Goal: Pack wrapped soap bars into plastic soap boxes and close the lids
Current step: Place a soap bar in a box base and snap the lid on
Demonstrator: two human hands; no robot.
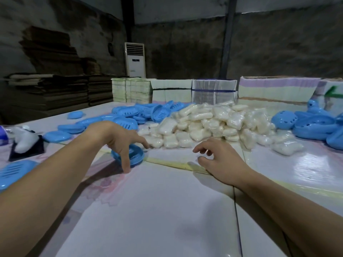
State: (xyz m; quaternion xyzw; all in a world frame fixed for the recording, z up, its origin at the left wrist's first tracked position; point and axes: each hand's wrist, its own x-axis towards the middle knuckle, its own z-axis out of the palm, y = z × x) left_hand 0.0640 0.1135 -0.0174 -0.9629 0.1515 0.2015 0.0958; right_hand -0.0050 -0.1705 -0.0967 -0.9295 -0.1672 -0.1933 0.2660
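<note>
Two hands are over my table [167, 210]. My left hand [120, 140] hangs above a blue soap box [136, 154], thumb reaching down past its near rim, fingers loose; I can't tell whether it touches the box. My right hand [220, 160] hovers loose and grasps nothing. Just beyond the box lies the heap of wrapped soap bars [204, 125]. More blue boxes [130, 115] lie behind and left of it.

A white air conditioner [135, 60] stands against the back wall, flattened cardboard [50, 89] (in dim light) stacked at left.
</note>
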